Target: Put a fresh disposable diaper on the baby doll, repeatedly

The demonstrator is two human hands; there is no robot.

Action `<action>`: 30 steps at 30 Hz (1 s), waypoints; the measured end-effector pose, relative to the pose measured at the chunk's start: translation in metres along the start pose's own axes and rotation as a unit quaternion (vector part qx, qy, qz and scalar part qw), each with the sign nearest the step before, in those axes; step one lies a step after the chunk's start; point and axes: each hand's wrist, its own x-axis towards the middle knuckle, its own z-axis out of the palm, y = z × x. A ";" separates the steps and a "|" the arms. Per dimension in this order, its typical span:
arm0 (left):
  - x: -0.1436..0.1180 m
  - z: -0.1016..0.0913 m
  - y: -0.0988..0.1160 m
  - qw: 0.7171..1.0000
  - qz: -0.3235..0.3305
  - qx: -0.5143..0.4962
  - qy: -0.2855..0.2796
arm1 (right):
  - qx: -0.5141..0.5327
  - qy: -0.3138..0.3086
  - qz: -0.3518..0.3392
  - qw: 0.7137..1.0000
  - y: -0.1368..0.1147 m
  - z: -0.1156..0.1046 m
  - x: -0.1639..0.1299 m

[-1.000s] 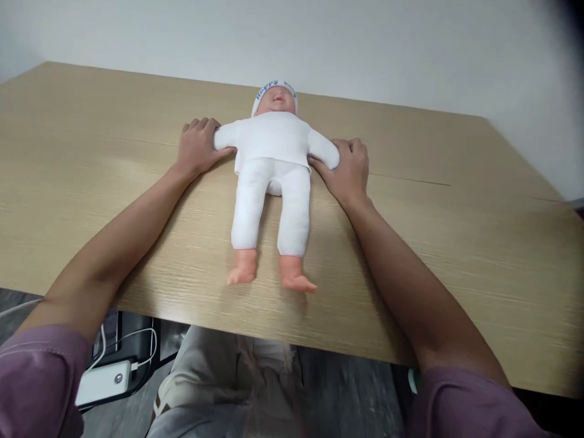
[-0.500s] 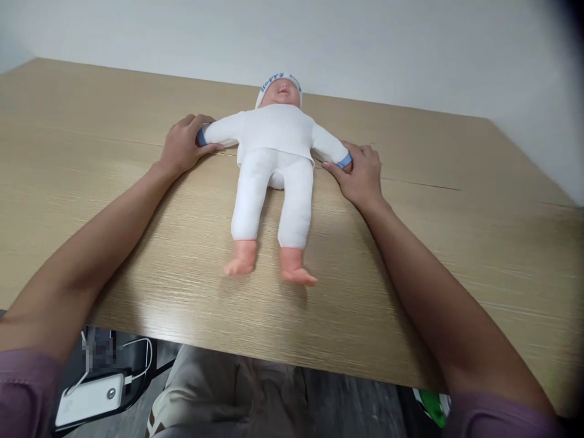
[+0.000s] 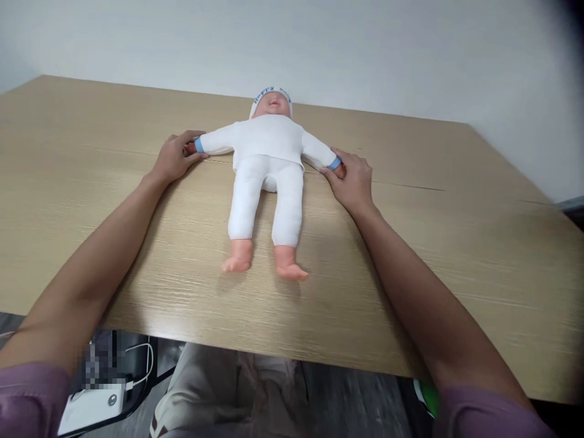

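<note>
A baby doll (image 3: pixel 269 140) lies on its back on the wooden table (image 3: pixel 182 286), its feet toward me. It wears a white top, white trousers and a white cap (image 3: pixel 272 91) with blue lettering. Both its arms are spread out sideways, with blue cuffs at the wrists. My left hand (image 3: pixel 176 157) is closed around the doll's hand at the left, just beyond the blue cuff (image 3: pixel 199 145). At the right, my right hand (image 3: pixel 354 176) grips the doll's other hand by its blue cuff (image 3: pixel 334 163), thumb on the near side.
Behind the table rises a pale wall (image 3: pixel 365 55). Below the near edge, at the lower left, a white power bank (image 3: pixel 93 407) with a cable lies on a dark surface. My legs (image 3: pixel 210 389) are under the edge. A green and white item (image 3: pixel 427 396) shows at the lower right.
The view has shifted slightly, so doll and table sit a little lower and further left. My left hand has slid outward off the cuff onto the doll's hand. My right hand keeps its hold.
</note>
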 end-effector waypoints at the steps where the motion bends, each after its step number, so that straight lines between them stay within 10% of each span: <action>1: 0.000 0.000 0.000 1.000 -0.001 0.011 -0.007 | 0.002 0.000 0.003 1.000 0.001 0.001 0.001; 8: -0.024 0.012 0.029 0.996 -0.068 0.020 0.054 | -0.003 0.004 0.036 0.999 -0.007 0.002 -0.002; 13: -0.079 0.001 0.112 0.987 -0.090 -0.023 0.128 | -0.035 0.005 0.055 0.998 -0.051 -0.011 -0.040; 17: -0.203 -0.028 0.200 0.983 -0.072 -0.077 0.150 | 0.001 -0.011 0.021 1.000 -0.112 -0.057 -0.104; 20: -0.354 -0.040 0.233 0.984 0.138 -0.108 -0.002 | 0.086 0.017 0.015 0.996 -0.155 -0.115 -0.183; 22: -0.460 -0.044 0.227 0.946 0.288 -0.107 -0.100 | 0.154 0.042 0.028 0.987 -0.175 -0.152 -0.250; 24: -0.555 -0.051 0.201 0.958 0.253 -0.076 -0.117 | 0.229 0.078 0.036 0.970 -0.189 -0.174 -0.323; 27: -0.650 -0.071 0.145 0.998 -0.007 -0.038 -0.048 | 0.359 0.050 0.032 0.932 -0.202 -0.174 -0.420; 30: -0.678 -0.089 0.093 0.950 -0.294 0.087 0.057 | 0.406 -0.083 0.027 0.910 -0.216 -0.152 -0.479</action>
